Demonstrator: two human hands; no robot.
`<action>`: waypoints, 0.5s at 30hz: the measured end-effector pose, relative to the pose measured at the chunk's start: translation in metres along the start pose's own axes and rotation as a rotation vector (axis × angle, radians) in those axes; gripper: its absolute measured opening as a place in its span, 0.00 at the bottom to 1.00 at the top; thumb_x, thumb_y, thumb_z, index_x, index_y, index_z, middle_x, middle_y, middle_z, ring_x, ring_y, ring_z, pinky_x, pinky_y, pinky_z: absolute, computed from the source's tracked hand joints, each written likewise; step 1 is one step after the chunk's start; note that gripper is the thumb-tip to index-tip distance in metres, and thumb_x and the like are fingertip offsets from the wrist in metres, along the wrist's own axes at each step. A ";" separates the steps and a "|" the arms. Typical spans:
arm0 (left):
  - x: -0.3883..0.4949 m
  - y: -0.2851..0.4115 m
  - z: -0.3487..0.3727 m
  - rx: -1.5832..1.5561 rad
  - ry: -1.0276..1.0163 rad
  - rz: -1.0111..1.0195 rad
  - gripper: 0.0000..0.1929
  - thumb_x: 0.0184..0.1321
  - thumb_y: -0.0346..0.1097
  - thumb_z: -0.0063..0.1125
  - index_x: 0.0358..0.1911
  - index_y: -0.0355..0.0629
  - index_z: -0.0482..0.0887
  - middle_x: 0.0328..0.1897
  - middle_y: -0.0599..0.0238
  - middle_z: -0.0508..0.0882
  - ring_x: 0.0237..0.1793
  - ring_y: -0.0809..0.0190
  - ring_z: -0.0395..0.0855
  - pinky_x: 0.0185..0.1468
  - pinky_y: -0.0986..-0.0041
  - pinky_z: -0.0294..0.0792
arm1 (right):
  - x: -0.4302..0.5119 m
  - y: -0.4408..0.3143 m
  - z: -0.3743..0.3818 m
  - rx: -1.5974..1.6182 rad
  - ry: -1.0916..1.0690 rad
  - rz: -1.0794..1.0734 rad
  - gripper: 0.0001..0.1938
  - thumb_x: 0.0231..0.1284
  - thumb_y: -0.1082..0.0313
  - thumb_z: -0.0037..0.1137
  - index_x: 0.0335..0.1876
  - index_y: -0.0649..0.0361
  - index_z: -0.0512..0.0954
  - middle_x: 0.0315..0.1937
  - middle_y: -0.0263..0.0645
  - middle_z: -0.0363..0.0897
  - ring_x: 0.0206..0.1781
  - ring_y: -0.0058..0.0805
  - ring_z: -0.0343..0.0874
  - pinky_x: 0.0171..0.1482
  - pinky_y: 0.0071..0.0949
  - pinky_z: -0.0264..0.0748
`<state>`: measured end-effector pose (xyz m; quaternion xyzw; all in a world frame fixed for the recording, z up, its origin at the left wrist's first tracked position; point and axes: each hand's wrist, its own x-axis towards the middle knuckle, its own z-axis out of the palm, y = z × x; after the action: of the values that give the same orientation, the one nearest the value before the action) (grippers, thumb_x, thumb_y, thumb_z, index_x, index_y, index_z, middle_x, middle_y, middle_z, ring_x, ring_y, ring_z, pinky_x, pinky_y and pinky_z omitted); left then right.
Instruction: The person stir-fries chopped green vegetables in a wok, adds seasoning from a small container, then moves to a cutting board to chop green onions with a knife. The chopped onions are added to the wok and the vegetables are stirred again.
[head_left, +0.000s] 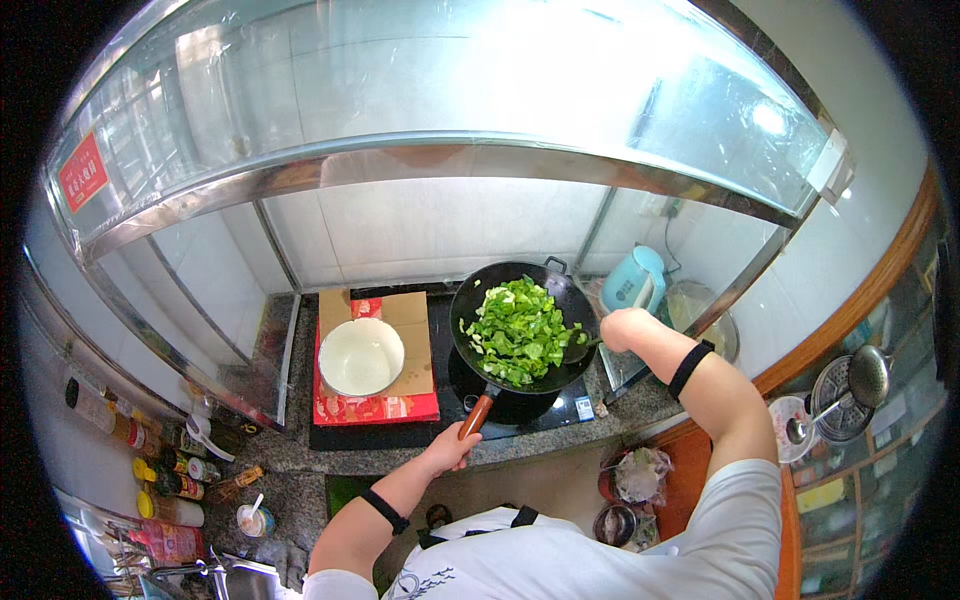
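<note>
A black wok (551, 289) sits on the dark glass cooktop (457, 375), tilted slightly in view, with a heap of chopped leafy greens (521, 330) in it. My left hand (450, 448) grips the wok's reddish-brown wooden handle (476, 418) at the counter's front edge. At the wok's right rim my right hand (619, 330) is closed around a spatula (579, 352); its grip is hidden in the fist, and its dark blade rests against the greens. Left of the wok stands a white enamel pot (361, 356) on a red and brown cardboard piece (412, 322).
A light blue electric kettle (634, 277) stands behind my right hand. Several seasoning bottles (176, 484) line the left counter near a small tub (255, 520) with a spoon. A metal-framed glass screen (450, 161) surrounds the cooktop. Strainers and a ladle (870, 379) lie at the right.
</note>
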<state>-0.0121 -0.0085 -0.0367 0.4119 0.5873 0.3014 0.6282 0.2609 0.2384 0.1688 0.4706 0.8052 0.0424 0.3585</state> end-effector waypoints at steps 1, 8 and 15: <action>0.001 0.000 0.000 0.021 0.003 -0.003 0.23 0.66 0.47 0.56 0.57 0.43 0.68 0.24 0.68 0.74 0.14 0.69 0.71 0.16 0.76 0.64 | 0.011 0.000 0.008 0.011 -0.014 -0.001 0.14 0.51 0.70 0.55 0.44 0.59 0.85 0.47 0.45 0.84 0.52 0.44 0.83 0.48 0.42 0.79; 0.001 0.002 -0.001 -0.011 -0.025 -0.018 0.19 0.67 0.45 0.56 0.54 0.44 0.67 0.25 0.67 0.73 0.13 0.69 0.70 0.14 0.75 0.62 | 0.048 -0.035 0.034 0.341 0.352 -0.005 0.15 0.64 0.71 0.42 0.53 0.60 0.77 0.43 0.50 0.83 0.46 0.47 0.83 0.46 0.46 0.80; 0.001 0.000 0.000 0.012 0.007 -0.041 0.24 0.66 0.48 0.56 0.59 0.44 0.67 0.25 0.68 0.74 0.14 0.70 0.71 0.15 0.76 0.64 | -0.019 -0.008 0.000 -0.002 0.368 -0.123 0.19 0.65 0.68 0.44 0.61 0.48 0.74 0.38 0.42 0.84 0.42 0.43 0.85 0.39 0.41 0.81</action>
<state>-0.0117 -0.0079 -0.0367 0.4025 0.5995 0.2864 0.6298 0.2607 0.2190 0.1757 0.4046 0.8842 0.1065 0.2077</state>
